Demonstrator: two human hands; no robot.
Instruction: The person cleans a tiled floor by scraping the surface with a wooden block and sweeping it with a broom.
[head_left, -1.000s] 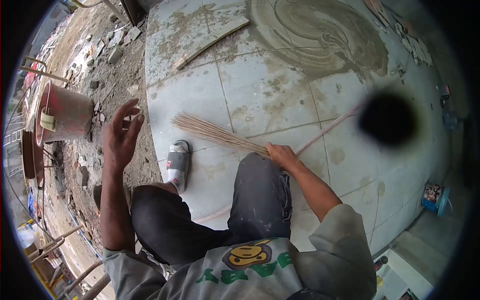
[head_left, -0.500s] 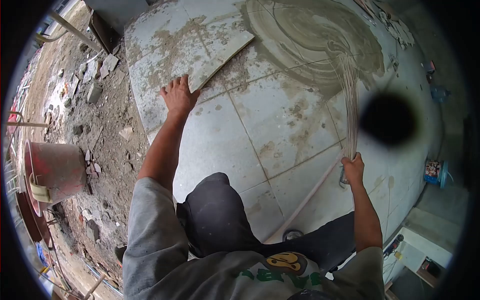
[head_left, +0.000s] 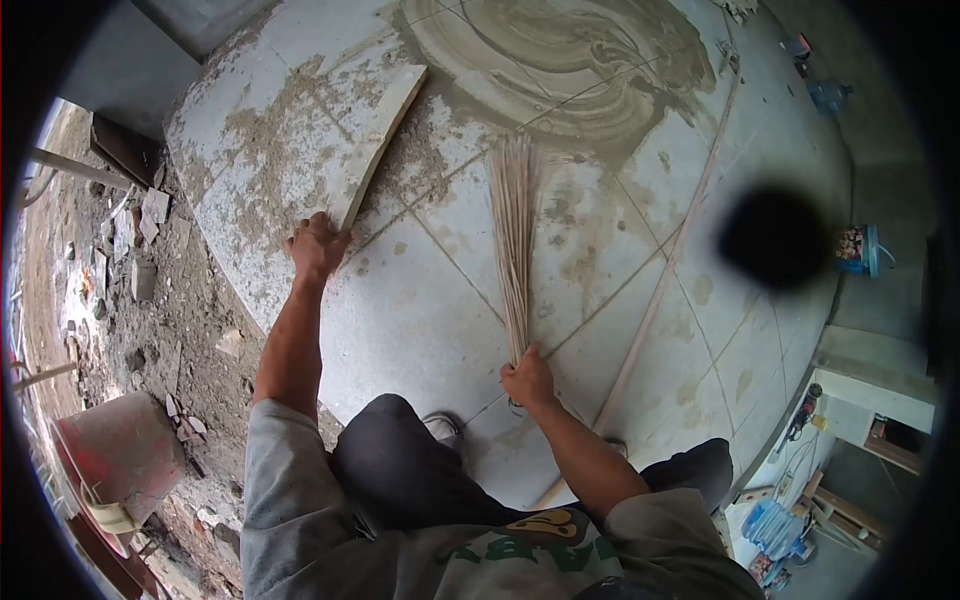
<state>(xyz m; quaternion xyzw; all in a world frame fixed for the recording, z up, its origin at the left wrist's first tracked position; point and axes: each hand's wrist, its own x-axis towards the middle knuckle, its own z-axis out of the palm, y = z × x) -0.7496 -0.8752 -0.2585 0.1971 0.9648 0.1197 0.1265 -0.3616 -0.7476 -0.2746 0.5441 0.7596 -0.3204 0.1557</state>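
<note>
My right hand (head_left: 528, 380) is wrapped round the bound end of a stick broom (head_left: 515, 250), whose long thin bristles point away from me over the pale floor tiles (head_left: 420, 320). The bristle tips are slightly blurred, close to the edge of a wet grey-brown cement smear (head_left: 560, 80). On the left, my left hand (head_left: 318, 245) grips the near end of a long, flat, pale board (head_left: 385, 135) resting on the dusty tiles. Its fingers curl over that end. Crumbly debris (head_left: 265, 130) lies along the board's left side, with more to its right.
At the left, rubble-strewn ground (head_left: 200, 300) borders the tiled floor, and a dirty red bucket (head_left: 125, 450) lies tilted there. A pale hose-like strip (head_left: 665, 290) crosses the tiles on the right. Beyond it sit a blue container (head_left: 860, 250) and a water bottle (head_left: 830, 95).
The broom has swung left and nearer to me, its bristles leaving the wet smear. My view has turned and shifted right. My left hand stays on the board's near end.
</note>
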